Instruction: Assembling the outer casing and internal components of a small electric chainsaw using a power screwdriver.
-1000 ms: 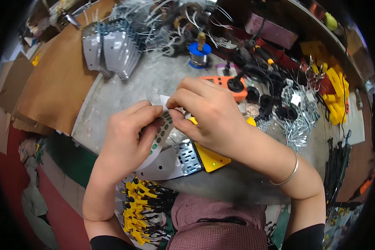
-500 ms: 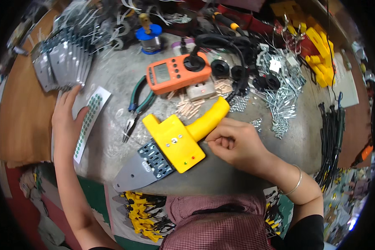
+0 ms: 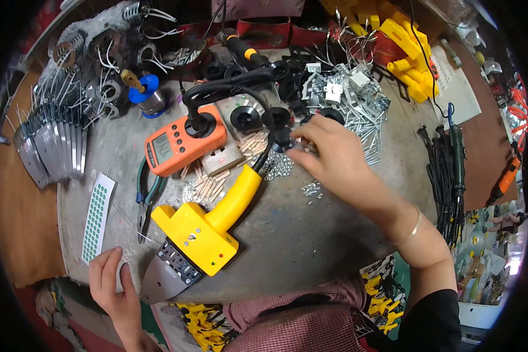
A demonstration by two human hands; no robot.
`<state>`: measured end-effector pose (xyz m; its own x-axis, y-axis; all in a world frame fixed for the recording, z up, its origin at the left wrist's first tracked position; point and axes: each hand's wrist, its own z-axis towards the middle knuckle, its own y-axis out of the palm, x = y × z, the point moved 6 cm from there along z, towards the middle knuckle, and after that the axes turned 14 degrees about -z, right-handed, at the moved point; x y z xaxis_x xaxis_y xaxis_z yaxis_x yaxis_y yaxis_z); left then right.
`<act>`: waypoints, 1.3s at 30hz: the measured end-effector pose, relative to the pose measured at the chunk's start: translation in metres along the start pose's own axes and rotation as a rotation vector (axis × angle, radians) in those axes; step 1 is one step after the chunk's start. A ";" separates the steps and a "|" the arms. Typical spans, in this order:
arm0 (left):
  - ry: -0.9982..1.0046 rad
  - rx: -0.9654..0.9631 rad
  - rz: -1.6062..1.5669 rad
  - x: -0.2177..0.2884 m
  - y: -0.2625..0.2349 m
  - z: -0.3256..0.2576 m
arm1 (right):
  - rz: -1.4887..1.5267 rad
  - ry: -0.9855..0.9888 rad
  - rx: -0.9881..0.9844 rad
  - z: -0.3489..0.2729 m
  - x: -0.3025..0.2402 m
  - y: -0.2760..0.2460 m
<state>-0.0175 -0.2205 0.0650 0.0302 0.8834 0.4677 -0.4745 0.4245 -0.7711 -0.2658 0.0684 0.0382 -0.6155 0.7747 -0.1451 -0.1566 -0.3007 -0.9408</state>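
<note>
So, the left hand (image 3: 114,290) is at the near end of the white sheet of round green stickers (image 3: 98,220), fingers loosely bent and thumb apart from them (can't tell if a fingertip touches the sheet). Right hand (image 3: 340,155) is over by the black flanged caps (image 3: 245,118), thumb and forefinger curled toward a small black plastic piece (image 3: 283,139); can't tell if they're pinched on it or just beside it. The yellow-handled heating tool (image 3: 196,234) lies between the hands on the grey worktop (image 3: 299,246), its grey blade angled toward the table's front edge. Behind it there's an orange plug-in power meter (image 3: 164,149), with green-handled pliers (image 3: 140,198) just left of the tool.
</note>
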 end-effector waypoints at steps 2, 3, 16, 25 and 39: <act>0.037 -0.005 -0.003 0.010 0.009 0.007 | -0.139 0.019 -0.005 0.012 0.002 0.016; 0.084 -0.016 -0.003 0.017 0.012 0.010 | -0.273 0.033 -0.023 0.016 0.003 0.021; 0.310 -0.380 -0.478 0.121 0.052 0.010 | 0.758 -0.059 -0.639 -0.072 -0.107 -0.008; -0.203 -0.026 -0.855 0.039 0.036 0.005 | 1.574 0.607 -0.734 -0.085 -0.086 0.023; -0.843 0.054 -1.659 -0.017 0.054 -0.019 | 1.595 0.537 -0.613 -0.053 -0.097 0.053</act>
<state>-0.0269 -0.2086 0.0069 0.0520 -0.7012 0.7111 -0.4451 0.6211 0.6451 -0.1735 0.0067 -0.0135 0.4429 0.0863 -0.8924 0.6354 -0.7324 0.2446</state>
